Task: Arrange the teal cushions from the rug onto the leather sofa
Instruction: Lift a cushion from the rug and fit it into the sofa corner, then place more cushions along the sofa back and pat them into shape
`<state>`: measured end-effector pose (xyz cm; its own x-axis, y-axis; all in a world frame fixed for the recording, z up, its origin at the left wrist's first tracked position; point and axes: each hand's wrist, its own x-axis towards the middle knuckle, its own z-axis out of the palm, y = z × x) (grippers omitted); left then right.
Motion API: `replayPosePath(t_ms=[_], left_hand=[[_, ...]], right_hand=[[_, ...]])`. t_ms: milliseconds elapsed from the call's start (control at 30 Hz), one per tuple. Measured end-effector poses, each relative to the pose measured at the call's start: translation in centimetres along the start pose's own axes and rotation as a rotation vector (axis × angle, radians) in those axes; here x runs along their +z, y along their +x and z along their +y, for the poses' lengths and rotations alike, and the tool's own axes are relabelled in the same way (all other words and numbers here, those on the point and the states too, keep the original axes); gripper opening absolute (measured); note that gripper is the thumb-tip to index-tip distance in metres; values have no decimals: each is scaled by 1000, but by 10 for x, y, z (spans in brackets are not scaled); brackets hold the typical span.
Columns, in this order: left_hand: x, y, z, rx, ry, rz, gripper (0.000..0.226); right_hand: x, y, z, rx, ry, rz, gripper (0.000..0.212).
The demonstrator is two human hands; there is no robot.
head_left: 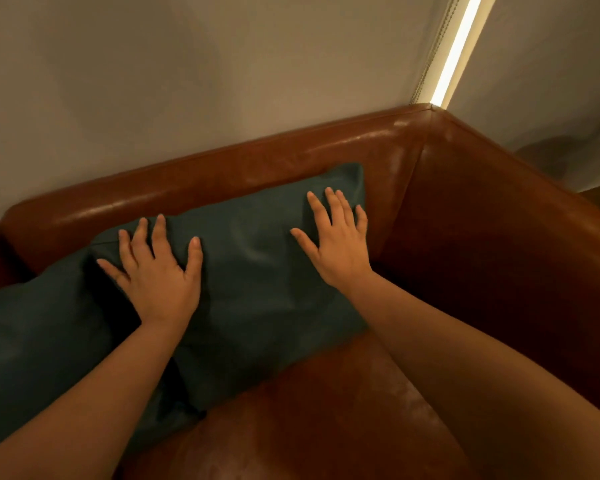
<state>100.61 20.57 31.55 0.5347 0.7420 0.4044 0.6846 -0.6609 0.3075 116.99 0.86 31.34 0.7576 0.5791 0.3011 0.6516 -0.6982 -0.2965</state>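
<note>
A teal cushion (257, 271) leans against the backrest of the brown leather sofa (326, 150), near its right corner. My left hand (156, 275) presses flat on the cushion's left part, fingers spread. On the cushion's upper right part my right hand (336, 240) lies flat with straight fingers. A second teal cushion (32, 341) sits beside it at the left, partly under my left forearm.
The sofa's right armrest (516, 237) rises close beside the cushion. Bare leather seat (326, 410) shows in front of the cushions. A plain wall (187, 81) stands behind the sofa, and a window blind with a bright slit (454, 53) hangs at the upper right.
</note>
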Motion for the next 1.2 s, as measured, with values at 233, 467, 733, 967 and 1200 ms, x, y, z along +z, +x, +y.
replayPosePath(t_ms=[233, 467, 733, 967, 1200], left_hand=[[-39, -65, 82, 183, -258, -66, 58], [-64, -180, 158, 383, -495, -412, 20], [-84, -331, 230, 612, -493, -769, 37], [-81, -467, 279, 826, -325, -1116, 45], [-54, -605, 304, 949, 74, -1696, 48]], right_hand=[[-56, -95, 42, -25, 153, -31, 52], [-132, -233, 108, 120, 279, -49, 43], [-205, -443, 175, 633, 293, 96, 34], [-225, -629, 200, 1006, 246, 180, 31], [-195, -792, 191, 1376, 378, 173, 38]])
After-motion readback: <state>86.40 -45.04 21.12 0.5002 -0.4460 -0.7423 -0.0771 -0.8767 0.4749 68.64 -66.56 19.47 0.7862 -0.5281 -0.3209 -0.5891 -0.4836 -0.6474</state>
